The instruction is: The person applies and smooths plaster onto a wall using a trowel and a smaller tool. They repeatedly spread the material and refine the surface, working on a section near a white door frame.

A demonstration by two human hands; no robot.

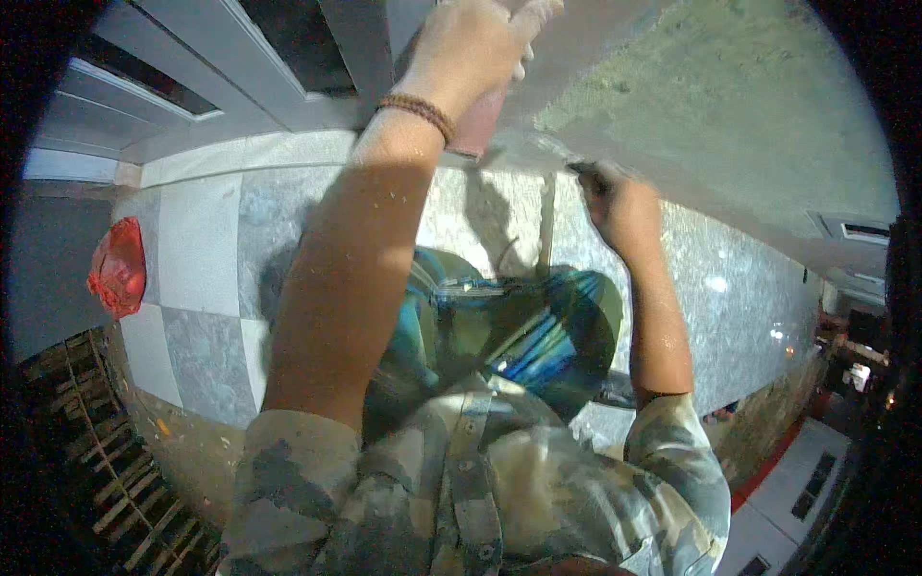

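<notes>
My left hand (466,53), pale with powder, is raised high at the top of the view, gripping a flat pinkish-red rectangular piece (475,130) against the grey wall (720,106). My right hand (619,211) is closed on a putty knife or similar scraper (586,163), its tip blurred near the wall's patchy, greenish-grey surface. Below both hands is my lap, in blue-green patterned cloth (538,346), on a floor of pale and grey tiles (197,250). Part of the pinkish piece is hidden behind my left hand.
A red plastic bag (120,269) lies on the left by the tile edge. A metal grating (106,451) is at lower left. Grey panelled woodwork with dark openings (221,58) fills the upper left. A red-edged ledge and pale panels (797,470) lie at lower right.
</notes>
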